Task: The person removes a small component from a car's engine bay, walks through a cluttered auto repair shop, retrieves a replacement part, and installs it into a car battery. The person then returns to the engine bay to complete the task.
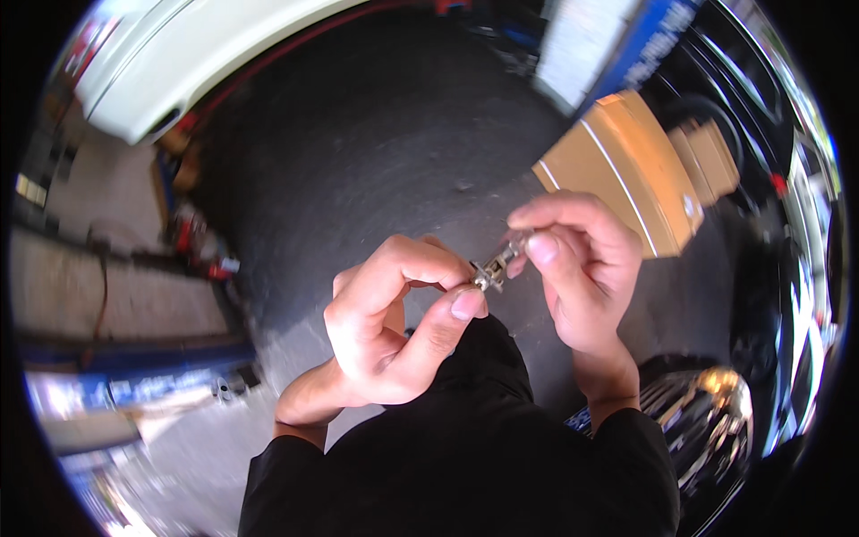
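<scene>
Both my hands hold one small shiny piece with a silver collar, which looks like a car light bulb (pixel 497 266). It tilts up to the right in front of my chest. My left hand (pixel 385 313) pinches its lower, collared end between thumb and forefinger. The thumb and forefinger of my right hand (pixel 582 259) are closed on its upper end, hiding the tip. The other fingers of both hands are curled. Fine detail on the bulb is too small to make out.
A large cardboard box (pixel 617 170) stands beyond my right hand, with a smaller box (pixel 707 161) beside it. A black car (pixel 761 80) fills the right side. A white car (pixel 197 45) is at the upper left. Blue lift parts (pixel 644 54) and red equipment (pixel 201 242) stand around the dark floor (pixel 358 143).
</scene>
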`<state>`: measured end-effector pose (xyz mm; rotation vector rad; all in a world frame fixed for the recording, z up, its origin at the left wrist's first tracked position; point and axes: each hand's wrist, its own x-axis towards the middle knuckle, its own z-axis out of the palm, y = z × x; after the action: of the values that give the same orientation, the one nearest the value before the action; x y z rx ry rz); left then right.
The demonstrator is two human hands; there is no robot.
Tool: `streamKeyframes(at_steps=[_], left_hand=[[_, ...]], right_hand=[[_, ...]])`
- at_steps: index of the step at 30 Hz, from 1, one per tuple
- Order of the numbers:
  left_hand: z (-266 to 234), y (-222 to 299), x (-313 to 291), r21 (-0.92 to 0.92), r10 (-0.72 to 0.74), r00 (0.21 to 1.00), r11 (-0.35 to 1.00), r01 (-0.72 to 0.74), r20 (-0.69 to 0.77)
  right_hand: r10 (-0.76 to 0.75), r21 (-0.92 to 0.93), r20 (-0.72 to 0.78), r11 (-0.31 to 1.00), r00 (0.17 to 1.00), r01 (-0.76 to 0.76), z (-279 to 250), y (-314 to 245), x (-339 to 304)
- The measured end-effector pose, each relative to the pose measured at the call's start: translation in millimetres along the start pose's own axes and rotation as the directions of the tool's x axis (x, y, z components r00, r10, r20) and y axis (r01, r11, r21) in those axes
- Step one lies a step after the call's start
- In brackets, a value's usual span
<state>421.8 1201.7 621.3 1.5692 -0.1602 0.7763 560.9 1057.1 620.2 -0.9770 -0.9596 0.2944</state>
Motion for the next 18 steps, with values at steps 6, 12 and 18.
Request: streamKeyframes(at_steps=[6, 12, 18], left_hand=[[85.8, -53.2, 122.8, -0.035, 0.208, 0.973, 0.978, -0.206, 0.102], [209.1, -80.2, 225.2, -0.138, 0.492, 0.871, 0.862, -0.488, -0.011], [297.3, -88.9, 320.7, -0.110, 0.602, 0.796, 0.789, -0.605, -0.064]], right_hand=[[-0.110, -0.127, -0.363, 0.990, 0.925, 0.068, -90.0, -23.2, 28.1], [-0.127, -0.155, -0.390, 0.985, 0.912, 0.071, -219.1, -28.5, 37.3], [0.123, -0.054, -0.434, 0.985, 0.892, -0.163, -328.4, -12.8, 64.7]])
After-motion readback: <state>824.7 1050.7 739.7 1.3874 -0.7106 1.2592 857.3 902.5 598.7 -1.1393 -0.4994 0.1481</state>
